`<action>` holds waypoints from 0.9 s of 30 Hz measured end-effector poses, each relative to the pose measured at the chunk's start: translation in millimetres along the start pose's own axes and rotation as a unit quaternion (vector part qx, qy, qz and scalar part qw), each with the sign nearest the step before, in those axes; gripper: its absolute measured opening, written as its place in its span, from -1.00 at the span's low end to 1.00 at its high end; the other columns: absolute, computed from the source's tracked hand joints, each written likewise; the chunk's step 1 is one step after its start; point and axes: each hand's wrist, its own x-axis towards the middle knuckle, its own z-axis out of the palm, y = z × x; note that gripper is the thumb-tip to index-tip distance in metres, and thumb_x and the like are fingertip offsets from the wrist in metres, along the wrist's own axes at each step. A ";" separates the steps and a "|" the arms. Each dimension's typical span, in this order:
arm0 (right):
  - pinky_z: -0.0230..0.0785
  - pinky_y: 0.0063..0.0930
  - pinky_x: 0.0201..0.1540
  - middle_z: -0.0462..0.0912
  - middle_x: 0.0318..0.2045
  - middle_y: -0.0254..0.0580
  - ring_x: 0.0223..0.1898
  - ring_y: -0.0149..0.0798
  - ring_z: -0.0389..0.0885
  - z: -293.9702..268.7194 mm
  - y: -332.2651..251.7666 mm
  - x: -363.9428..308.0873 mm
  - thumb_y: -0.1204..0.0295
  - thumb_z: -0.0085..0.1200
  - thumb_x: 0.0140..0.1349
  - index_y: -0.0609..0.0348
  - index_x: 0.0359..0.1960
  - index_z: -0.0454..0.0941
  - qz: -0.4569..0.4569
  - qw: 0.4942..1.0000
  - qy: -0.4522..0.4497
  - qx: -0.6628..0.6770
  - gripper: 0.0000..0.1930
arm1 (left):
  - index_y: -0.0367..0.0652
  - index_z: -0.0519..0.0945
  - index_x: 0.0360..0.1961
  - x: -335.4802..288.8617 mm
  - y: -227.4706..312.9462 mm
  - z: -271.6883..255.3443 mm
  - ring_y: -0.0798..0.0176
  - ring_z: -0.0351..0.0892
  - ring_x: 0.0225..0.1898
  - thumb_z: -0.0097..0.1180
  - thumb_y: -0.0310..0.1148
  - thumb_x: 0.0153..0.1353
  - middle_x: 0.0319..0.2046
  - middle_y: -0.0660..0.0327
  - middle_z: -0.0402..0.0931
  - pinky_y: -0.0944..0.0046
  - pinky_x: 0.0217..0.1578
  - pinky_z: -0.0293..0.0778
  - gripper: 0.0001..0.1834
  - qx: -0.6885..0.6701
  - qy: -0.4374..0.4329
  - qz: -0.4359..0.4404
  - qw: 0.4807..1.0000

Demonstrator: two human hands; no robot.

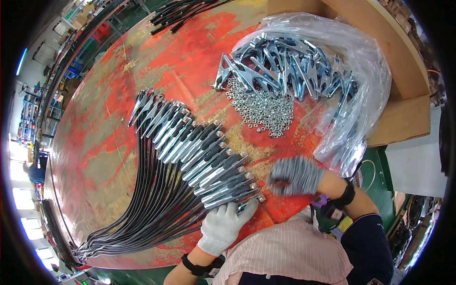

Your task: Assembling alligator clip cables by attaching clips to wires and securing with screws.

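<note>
My left hand point(222, 229), in a white knit glove, is closed on the nearest metal spring clamp point(248, 207) at the near end of a row. Its thumb lies along the clamp. The row of silver spring clamps point(204, 161) runs away to the far left, each joined to a black cable point(147, 190). My right hand point(298, 176), in a grey glove, hovers just right of the row's near end. Motion blurs its curled fingers, so I cannot make out whether anything is in them. A small square nut point(261, 197) shows at the nearest clamp's tip.
Beyond my right hand lies a heap of small nuts point(268, 111). Behind it, loose spring clamps point(285, 61) spill from a clear plastic bag point(375, 61) beside a cardboard box point(403, 71). More black cables point(178, 14) lie at the far edge of the worn red table point(95, 142).
</note>
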 end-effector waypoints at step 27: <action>0.48 -0.28 -0.23 0.57 -0.41 -0.25 -0.29 -0.15 0.60 57.1 0.0 -11.1 0.12 0.17 0.18 -0.04 -0.29 0.59 -0.046 0.993 0.035 0.101 -0.76 | 0.29 0.49 0.11 -1.7 -0.6 8.3 0.34 0.42 -0.64 0.03 -0.37 0.09 -0.59 0.32 0.32 0.37 -0.69 0.41 -0.49 0.003 0.008 0.004 1.000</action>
